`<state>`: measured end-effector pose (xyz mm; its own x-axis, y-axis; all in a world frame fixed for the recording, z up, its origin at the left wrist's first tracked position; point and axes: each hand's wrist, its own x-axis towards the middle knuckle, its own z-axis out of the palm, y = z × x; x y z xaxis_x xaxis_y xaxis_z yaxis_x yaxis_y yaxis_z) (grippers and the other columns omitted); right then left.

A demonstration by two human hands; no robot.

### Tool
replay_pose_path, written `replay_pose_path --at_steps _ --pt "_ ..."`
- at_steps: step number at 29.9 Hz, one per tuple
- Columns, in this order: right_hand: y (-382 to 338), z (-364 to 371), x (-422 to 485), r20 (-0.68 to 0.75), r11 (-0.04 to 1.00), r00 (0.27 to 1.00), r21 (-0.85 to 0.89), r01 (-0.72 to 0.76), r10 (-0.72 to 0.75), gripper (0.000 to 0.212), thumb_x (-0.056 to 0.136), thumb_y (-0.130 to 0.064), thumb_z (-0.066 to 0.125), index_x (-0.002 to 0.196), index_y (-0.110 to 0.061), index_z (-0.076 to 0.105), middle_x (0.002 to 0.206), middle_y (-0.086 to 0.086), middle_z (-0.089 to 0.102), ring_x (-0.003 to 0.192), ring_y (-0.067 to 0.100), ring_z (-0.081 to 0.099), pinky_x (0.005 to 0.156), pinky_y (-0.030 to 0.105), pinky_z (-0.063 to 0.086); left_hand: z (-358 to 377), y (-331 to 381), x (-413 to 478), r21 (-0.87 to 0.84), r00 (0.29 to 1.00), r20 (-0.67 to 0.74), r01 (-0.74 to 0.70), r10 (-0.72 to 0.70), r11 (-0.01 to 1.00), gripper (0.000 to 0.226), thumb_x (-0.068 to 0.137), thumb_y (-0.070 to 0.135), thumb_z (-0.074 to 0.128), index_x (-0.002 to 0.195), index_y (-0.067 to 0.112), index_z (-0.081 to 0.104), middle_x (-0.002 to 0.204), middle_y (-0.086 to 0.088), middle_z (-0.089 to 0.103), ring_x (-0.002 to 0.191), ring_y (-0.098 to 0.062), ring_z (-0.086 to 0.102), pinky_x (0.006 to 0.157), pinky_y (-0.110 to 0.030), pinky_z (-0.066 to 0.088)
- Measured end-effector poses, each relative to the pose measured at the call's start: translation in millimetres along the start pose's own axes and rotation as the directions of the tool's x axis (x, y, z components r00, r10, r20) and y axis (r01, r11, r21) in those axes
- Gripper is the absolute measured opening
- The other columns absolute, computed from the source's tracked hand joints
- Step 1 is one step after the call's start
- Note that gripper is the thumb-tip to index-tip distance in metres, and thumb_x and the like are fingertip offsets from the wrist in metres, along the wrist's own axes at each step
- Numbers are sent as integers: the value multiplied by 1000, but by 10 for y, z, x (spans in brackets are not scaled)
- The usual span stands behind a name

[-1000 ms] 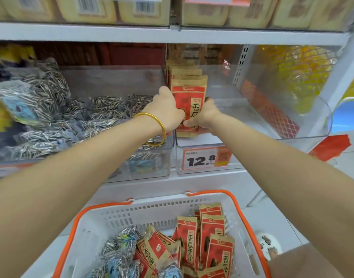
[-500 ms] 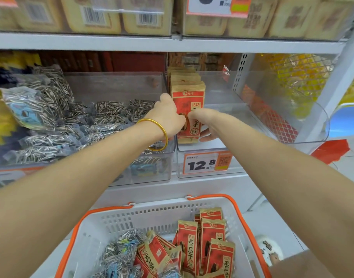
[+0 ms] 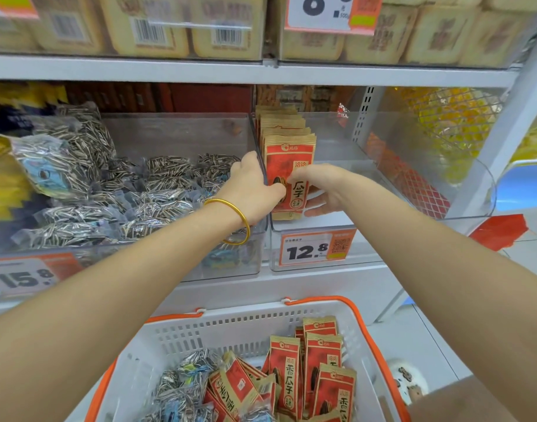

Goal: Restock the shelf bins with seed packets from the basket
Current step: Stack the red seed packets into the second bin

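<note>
Red seed packet (image 3: 291,166) held upright at the front of the clear bin (image 3: 322,222).
Its left edge is gripped by the curled left hand (image 3: 255,190); its face is touched by the loosely spread right hand (image 3: 322,190).

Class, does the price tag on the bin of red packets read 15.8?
No, the tag on the bin holding the red packets reads 12.8.
</note>
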<state>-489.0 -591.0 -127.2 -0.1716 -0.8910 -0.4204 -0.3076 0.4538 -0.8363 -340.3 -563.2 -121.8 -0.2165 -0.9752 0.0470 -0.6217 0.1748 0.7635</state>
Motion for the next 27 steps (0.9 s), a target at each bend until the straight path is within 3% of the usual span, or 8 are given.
replay_pose_path --at_steps 3,8,16,21,23,25,27 --pt "6 7 6 -21 996 999 78 42 -40 21 92 -28 59 107 -12 55 95 7 62 78 23 64 60 35 54 -4 11 -22 -2 1000 -4 -6 6 1000 56 86 22 55 136 16 30 137 -8 34 99 -28 57 83 -41 52" --pt "45 121 51 -38 994 993 20 110 -109 22 95 -27 55 111 -11 56 112 13 65 101 27 63 90 45 53 -13 24 -33 26 1000 -2 0 0 1000 56 86 21 54 135 15 28 134 -8 35 100 -29 56 82 -43 52" --pt "45 70 -25 -68 985 992 -143 97 -108 39 95 -38 53 124 -11 53 123 11 57 107 27 51 80 41 51 -5 30 -44 17 1000 -16 -10 10 1000 58 88 23 55 138 14 26 139 -9 32 101 -25 54 84 -41 52" --pt "11 58 -143 -102 973 981 -175 148 -167 27 96 -37 51 114 -16 51 116 6 54 100 22 48 85 41 53 -23 75 -100 -1 998 -60 -19 19 1000 60 90 24 55 140 14 24 142 -10 28 95 -18 42 87 -39 50" --pt "4 47 -220 -146 958 964 -217 186 -220 31 96 -36 52 116 -13 46 117 7 51 100 23 48 87 43 53 -32 61 -151 -4 990 -121 -70 69 998 67 91 24 54 146 15 17 145 -9 23 109 -20 45 96 -29 41" --pt "18 19 -343 -213 917 925 -319 239 -315 52 94 -38 54 132 -6 38 131 11 47 108 25 51 90 41 50 -42 25 -304 -28 944 -261 -215 201 976 63 90 18 54 144 15 23 140 -7 28 117 -24 47 98 -20 33" --pt "107 -23 -675 -290 838 822 -416 352 -490 55 92 -35 57 137 -10 38 131 9 49 111 22 53 90 33 44 -46 -18 -595 -94 857 -365 -423 365 901 50 88 10 52 134 18 37 128 -3 40 92 -23 57 90 -28 43"
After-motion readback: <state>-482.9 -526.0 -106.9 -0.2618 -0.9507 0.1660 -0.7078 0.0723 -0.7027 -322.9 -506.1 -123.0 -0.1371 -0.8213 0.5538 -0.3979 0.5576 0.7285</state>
